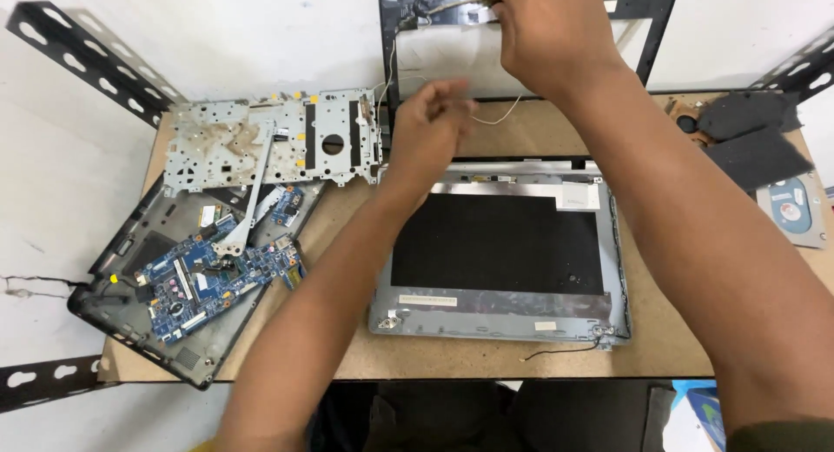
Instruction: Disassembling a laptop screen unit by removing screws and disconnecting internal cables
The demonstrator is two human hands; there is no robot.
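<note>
A black screen bezel frame (647,35) stands at the back of the small board table (521,365). My right hand (547,30) is up at the bezel's top edge, fingers pinched on a thin cable (452,4) there. My left hand (430,126) is lower, beside the bezel's left side, fingers curled around a thin white wire (499,117) that trails across the table; the hand is blurred. In front of both lies a grey laptop lid with its dark screen panel (499,243) face up.
A silver metal keyboard plate (269,139) lies at the back left. A black laptop base with a blue circuit board (208,278) hangs over the left edge. Dark pads (751,135), a small fan and a hard drive (792,209) sit at the right.
</note>
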